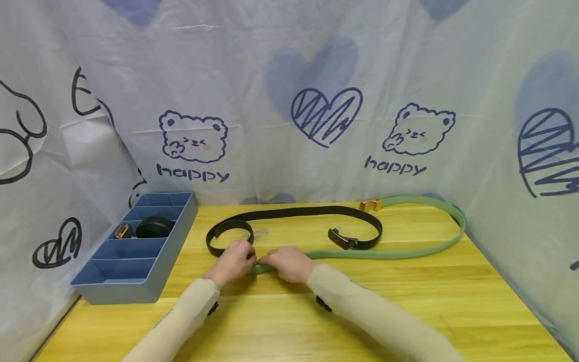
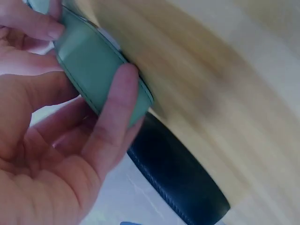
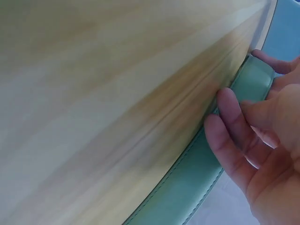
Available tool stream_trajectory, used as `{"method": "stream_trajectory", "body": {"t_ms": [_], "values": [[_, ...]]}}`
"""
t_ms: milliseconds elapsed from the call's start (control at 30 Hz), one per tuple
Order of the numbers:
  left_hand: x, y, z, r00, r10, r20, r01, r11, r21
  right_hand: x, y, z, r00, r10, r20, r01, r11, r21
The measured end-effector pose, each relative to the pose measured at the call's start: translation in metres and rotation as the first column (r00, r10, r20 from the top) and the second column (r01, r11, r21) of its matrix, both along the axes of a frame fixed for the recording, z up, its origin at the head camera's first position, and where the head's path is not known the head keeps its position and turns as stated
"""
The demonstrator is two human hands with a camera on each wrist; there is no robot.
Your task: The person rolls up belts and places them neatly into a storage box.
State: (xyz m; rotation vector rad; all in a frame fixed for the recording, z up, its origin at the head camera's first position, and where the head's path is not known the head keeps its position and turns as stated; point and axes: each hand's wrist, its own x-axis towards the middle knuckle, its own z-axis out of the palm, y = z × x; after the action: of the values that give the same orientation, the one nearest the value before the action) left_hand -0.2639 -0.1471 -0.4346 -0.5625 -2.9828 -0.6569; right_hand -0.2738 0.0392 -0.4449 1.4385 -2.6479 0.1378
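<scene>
A green belt (image 1: 384, 255) runs across the table and bends back at the right to its gold buckle (image 1: 371, 205). At its near end my left hand (image 1: 234, 261) pinches the strap; in the left wrist view its fingers (image 2: 123, 89) grip the curved green strap (image 2: 89, 56) by its edges. Just to the right, my right hand (image 1: 289, 264) holds the same strap, with thumb and fingers across its edges in the right wrist view. Behind the hands lies a black belt (image 1: 294, 212), its left end loosely looped and its dark buckle (image 1: 342, 239) at the right.
At the left stands a blue divided box (image 1: 174, 261). One compartment holds a rolled black belt (image 1: 155, 227) with a gold-toned buckle (image 1: 122, 231). Printed cloth (image 1: 271, 166) hangs behind the wooden table (image 1: 280, 327) and along both sides.
</scene>
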Motion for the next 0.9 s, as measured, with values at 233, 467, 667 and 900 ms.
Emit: {"method": "stream_trajectory", "body": {"t_ms": [233,467,667,900], "values": [[-0.0006,0.0004,0.0015,0.989,0.106,0.105,-0.11,0.994,0.028,-0.0006,-0.0051,-0.0016,0.999,0.007,-0.031,-0.006,0.999,0.036],[0.0001,-0.0014,0.0002,0.984,0.135,0.12,-0.145,0.987,0.073,-0.0038,-0.0065,-0.0065,1.0,0.001,-0.027,0.0,1.0,0.03],[-0.0002,-0.0018,0.0049,0.99,0.031,0.139,-0.039,0.998,0.057,-0.006,-0.0082,-0.0043,1.0,-0.021,-0.019,0.022,0.999,0.046],[-0.0001,-0.0054,0.005,0.977,-0.044,0.209,0.04,0.999,0.023,-0.0079,-0.0078,-0.0042,0.998,-0.02,0.053,0.021,1.0,-0.016]]}}
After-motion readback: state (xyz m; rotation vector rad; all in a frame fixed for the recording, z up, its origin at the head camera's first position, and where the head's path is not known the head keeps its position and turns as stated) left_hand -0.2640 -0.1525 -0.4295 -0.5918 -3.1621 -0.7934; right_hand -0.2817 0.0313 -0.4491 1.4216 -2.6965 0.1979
